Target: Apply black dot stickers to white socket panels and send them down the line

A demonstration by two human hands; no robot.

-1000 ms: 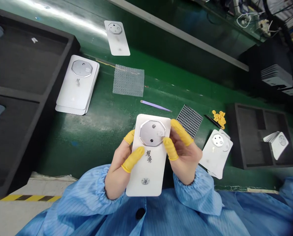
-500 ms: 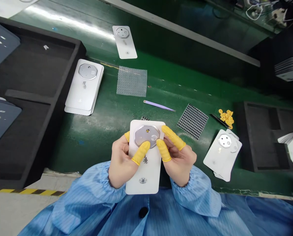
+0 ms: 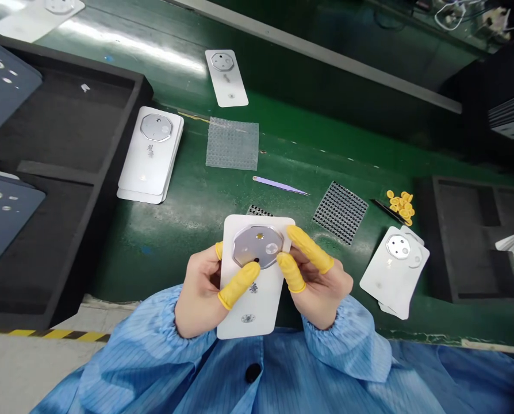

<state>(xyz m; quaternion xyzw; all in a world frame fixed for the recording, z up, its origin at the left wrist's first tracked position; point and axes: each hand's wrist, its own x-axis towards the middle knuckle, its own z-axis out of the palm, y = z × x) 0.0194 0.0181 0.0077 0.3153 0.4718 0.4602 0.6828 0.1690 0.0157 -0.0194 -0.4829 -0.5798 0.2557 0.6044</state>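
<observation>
White rectangular phone back cover (image 3: pixel 252 287), carrying an octagonal silver camera plate (image 3: pixel 257 246) near its far end, is held above the near edge of the green work surface (image 3: pixel 175 218), directly in front of the blue-sleeved person. The cover is clamped by its long edges between both hands, face up, presumably so that the plate stays exposed to view. Left hand (image 3: pixel 200 290) is closed on the left edge, its yellow-cotted thumb (image 3: pixel 238 284) laid across the cover's face just below the plate. Right hand (image 3: pixel 317 282) is closed on the right edge, one cotted fingertip (image 3: pixel 290 272) pressed at the plate's right corner and a second finger extended along the far right edge. Finger cots are worn on the contact digits only, probably to keep prints off the glossy face. A purple-handled pair of tweezers (image 3: pixel 280 185) lies just beyond the cover, and a black perforated sheet of small parts (image 3: pixel 340 211) sits to its right, both within reach. A clear bubble-textured pad (image 3: pixel 232 144) lies farther off. A stack of like white covers (image 3: pixel 151 155) rests at far left beside a black foam tray (image 3: pixel 67 190); a second small stack (image 3: pixel 395 279) lies at right, with loose yellow finger cots (image 3: pixel 401 206) beyond it.
</observation>
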